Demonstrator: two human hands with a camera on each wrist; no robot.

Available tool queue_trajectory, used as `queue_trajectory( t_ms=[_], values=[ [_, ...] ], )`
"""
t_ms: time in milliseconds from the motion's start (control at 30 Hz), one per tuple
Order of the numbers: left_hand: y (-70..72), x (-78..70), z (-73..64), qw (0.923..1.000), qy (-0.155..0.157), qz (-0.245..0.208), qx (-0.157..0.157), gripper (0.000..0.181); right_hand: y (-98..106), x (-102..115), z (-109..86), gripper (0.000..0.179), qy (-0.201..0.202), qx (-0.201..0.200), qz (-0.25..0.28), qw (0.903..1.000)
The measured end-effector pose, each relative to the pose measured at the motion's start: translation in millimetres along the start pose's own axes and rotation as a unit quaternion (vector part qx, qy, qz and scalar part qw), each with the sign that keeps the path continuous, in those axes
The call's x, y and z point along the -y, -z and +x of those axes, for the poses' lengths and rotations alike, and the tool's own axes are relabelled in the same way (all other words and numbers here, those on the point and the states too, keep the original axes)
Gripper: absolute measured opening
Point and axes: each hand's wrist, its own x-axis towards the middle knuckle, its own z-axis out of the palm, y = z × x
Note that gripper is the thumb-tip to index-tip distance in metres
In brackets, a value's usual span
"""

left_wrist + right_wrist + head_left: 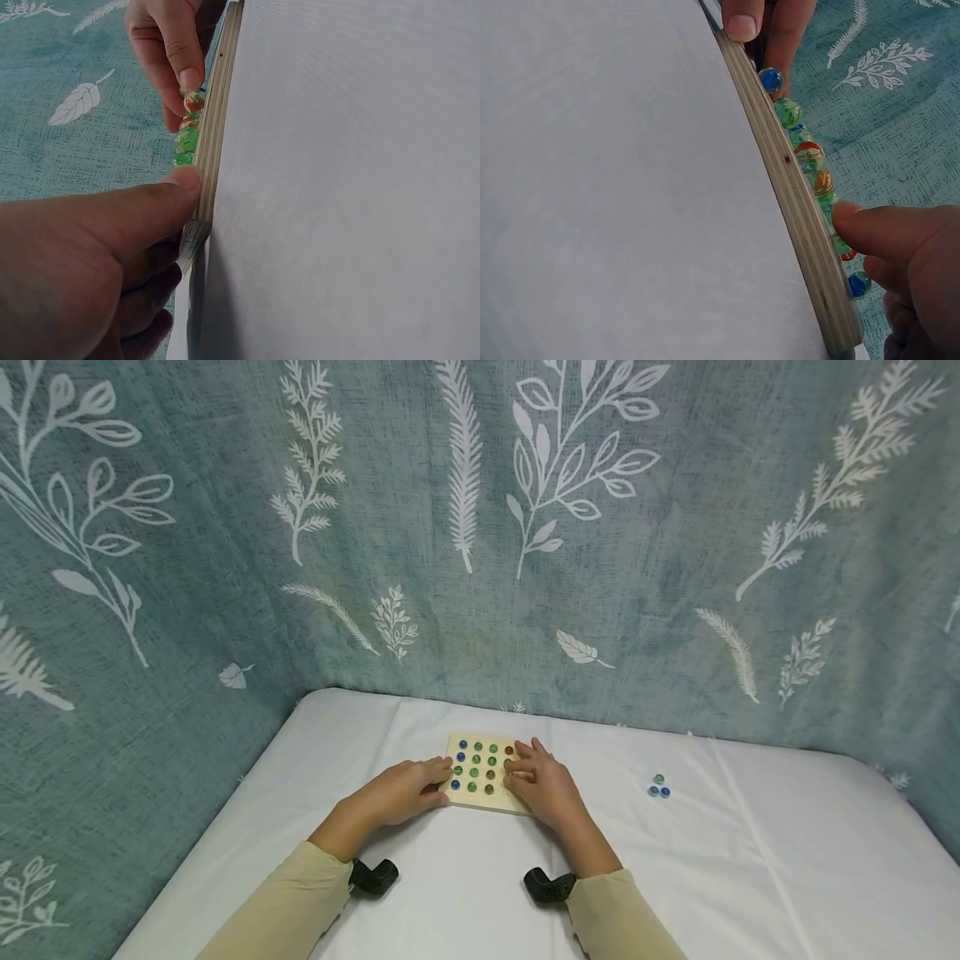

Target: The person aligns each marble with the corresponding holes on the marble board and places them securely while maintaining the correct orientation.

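Note:
A pale wooden board [507,802] lies on the white cloth, with rows of blue, green and reddish glass marbles [475,772] on it. At its left end, my left hand [405,792] holds the board, thumb at the front edge and fingers along the side. My right hand [546,787] reaches over the right part, thumb and fingertips pinching a marble [507,763] in the rows there. Layered plywood shows along the board's edge [787,191] in the right wrist view. The right hand's palm and fingers cover the board's right side in the head view.
Three loose marbles [659,787] lie on the white cloth [720,852] to the right of the board. A teal curtain with white leaf prints [480,610] hangs behind and at the sides. Black wrist devices [375,877] sit below both hands.

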Motion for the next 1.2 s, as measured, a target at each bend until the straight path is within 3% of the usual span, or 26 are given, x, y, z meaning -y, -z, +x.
queue_trajectory(
  t_ms=[733, 1200],
  values=[
    [-1.5, -2.3, -1.0, 1.0, 0.004, 0.004, 0.002, 0.056, 5, -2, -4.7, 0.028, 0.009, -0.002, -0.002, 1.0],
    [1.0, -3.2, -0.6, 1.0, 0.007, 0.005, 0.002, 0.056, 39, -10, -4.1, 0.035, -0.049, -0.042, 0.01, 0.9979]
  ],
)
